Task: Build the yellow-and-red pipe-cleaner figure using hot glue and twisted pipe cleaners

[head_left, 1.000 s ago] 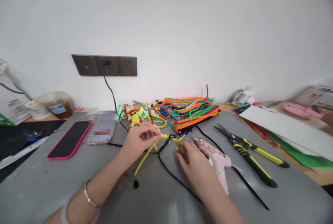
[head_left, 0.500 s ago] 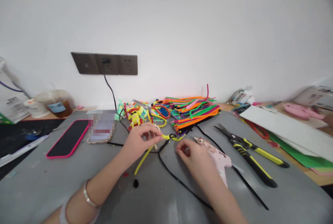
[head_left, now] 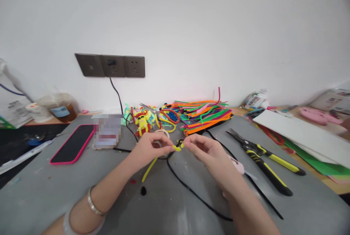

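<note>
A yellow pipe cleaner (head_left: 177, 148) is pinched between the thumb and fingers of my left hand (head_left: 155, 145). One yellow length hangs down below that hand toward the table. My right hand (head_left: 201, 148) has its thumb and forefinger closed on a yellow end just to the right, close to the left fingertips. Whether both yellow bits are one piece I cannot tell. Under my right forearm lies a pale pink glue gun (head_left: 237, 165), mostly hidden. A small black oval piece (head_left: 143, 191) rests on the table nearer to me.
Behind the hands lie a heap of coloured pipe cleaners (head_left: 207, 118), a yellow-and-red figure (head_left: 143, 122) and scissors (head_left: 147, 108). Yellow-black pliers (head_left: 262, 155) lie right, a pink-cased phone (head_left: 73, 144) left. A black cable (head_left: 191, 192) crosses the grey table (head_left: 109, 198).
My right hand has moved left and up from beside the glue gun and now pinches a yellow end by my left hand. The left hand has shifted slightly right.
</note>
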Tool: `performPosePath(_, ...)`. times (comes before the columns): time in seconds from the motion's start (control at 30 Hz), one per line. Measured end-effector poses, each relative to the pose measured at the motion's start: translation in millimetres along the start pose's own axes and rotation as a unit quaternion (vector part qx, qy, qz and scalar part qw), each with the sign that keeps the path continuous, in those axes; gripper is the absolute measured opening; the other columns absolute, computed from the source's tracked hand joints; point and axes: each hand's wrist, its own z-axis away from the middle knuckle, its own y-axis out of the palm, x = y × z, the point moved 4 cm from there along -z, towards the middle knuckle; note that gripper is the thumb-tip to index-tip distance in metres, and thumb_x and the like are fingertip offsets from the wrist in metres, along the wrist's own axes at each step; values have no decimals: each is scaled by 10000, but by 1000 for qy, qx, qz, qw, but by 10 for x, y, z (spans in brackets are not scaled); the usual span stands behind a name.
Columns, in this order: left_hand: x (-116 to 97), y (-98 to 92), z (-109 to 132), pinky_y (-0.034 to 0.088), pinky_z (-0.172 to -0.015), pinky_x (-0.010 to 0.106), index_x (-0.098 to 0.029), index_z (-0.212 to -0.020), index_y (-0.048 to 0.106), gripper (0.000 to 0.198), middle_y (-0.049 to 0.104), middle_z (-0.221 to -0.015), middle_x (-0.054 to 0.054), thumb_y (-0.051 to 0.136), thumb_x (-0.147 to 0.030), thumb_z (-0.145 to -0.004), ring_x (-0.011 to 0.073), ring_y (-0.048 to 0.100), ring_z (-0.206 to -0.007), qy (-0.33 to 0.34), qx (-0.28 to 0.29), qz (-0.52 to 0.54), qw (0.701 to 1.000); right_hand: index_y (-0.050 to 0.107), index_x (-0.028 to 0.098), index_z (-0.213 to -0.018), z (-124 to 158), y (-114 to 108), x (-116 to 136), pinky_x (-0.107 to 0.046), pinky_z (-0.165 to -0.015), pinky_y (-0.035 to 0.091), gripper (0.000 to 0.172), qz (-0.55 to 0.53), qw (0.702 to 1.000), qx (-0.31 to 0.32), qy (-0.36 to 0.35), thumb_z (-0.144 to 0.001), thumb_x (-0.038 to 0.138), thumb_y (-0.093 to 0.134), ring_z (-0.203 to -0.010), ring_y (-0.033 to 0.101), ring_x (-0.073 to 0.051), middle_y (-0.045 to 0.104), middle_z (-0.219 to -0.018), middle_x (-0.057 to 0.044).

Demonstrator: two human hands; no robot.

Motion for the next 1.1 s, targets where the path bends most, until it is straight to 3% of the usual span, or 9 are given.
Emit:
performPosePath(0.43,42,14,6,497,-634,205,-154,-789,743,128,620,-754,6,749,-277,-753,107,588,-692,-17,9,18,1000,678,204,-758,9,16,107,-265,-566,391,208,91,995,-11,-45,-835,379,597,-599,512,-156,631,-669,-2)
performPosePath(0.8,-10,44,10,503,-631,232,-148,-736,730,196,632,-712,13,789,-331,-703,119,583,-668,-28,15,33,999,659,227,-766,17,38,221,-275,-607,406,155,235,968,9,-91,-873,223,546,-665,561,-165,659,-801,-20)
performPosePath(1.1,-39,54,10,507,-626,241,-138,-719,740,192,646,-701,28,796,-320,-692,125,590,-666,-35,22,28,999,677,228,-761,-15,73,195,-265,-598,406,138,246,965,31,-87,-848,185,579,-640,561,-150,683,-815,-15)
